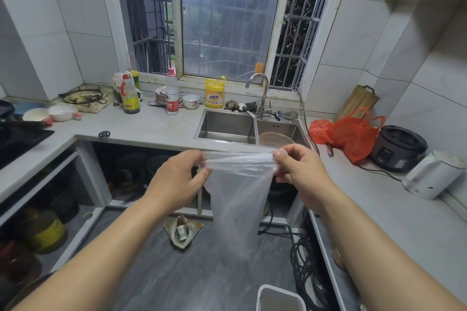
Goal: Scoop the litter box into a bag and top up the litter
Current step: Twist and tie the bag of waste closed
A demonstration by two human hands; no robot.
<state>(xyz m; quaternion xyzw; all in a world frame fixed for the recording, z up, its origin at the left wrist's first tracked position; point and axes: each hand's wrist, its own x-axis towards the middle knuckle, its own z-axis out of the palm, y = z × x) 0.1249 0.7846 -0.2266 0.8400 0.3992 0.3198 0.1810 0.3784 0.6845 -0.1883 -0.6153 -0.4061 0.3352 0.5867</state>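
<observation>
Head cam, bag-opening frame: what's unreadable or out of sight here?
- Litter box and scoop: not in the head view.
- White bin: cut off by the bottom edge, contents unseen.
- Clear bag: mouth stretched between left hand and right hand; open or sealed unclear, film too sheer.
- Under-counter shelves: too dark.

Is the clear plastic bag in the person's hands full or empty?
Empty: the clear plastic bag hangs limp and see-through, its top stretched between the left hand and right hand.

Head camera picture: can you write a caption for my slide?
Both hands, left hand and right hand, pinch and stretch a clear plastic bag before the sink.
</observation>
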